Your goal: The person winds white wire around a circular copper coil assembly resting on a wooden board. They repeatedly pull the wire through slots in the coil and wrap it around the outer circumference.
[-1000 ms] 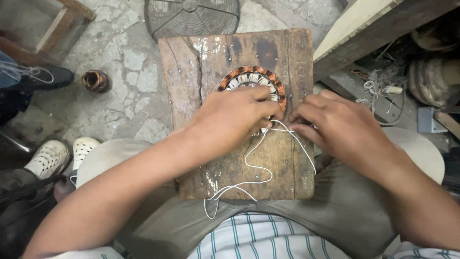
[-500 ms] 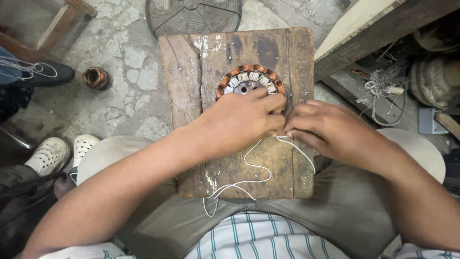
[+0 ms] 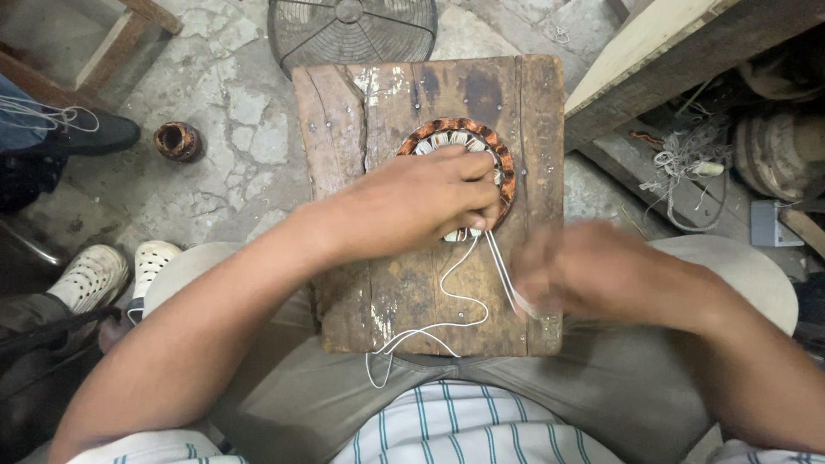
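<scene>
We sit with a worn wooden board (image 3: 378, 172) across our lap, and on it lies the round motor stator (image 3: 458, 140), its ring of copper windings showing at the far edge. Our left hand (image 3: 411, 204) lies flat over the stator, pressing it down on the board; its fingers (image 3: 475, 165) are curled together over the core and seem to pinch the spot near its lower rim where the white cord (image 3: 464, 296) comes out. Our right hand (image 3: 593, 273) is blurred with motion just beside the board's right edge, with a white strand running taut from the stator down to it; its fingers look closed on that strand, though the blur keeps us from being sure how tight.

To do this well, we judge, we keep the left hand firm so the stator cannot turn or lift, draw the strand in line with where it leaves the windings, and pull evenly so it seats snug without cutting into the copper. The slack loop trails down the board toward our striped shirt (image 3: 464, 425), so it needs to stay free of snags.

On the cracked floor sit a fan grille (image 3: 352, 26) beyond the board and a small copper coil (image 3: 177, 140) to the left.
</scene>
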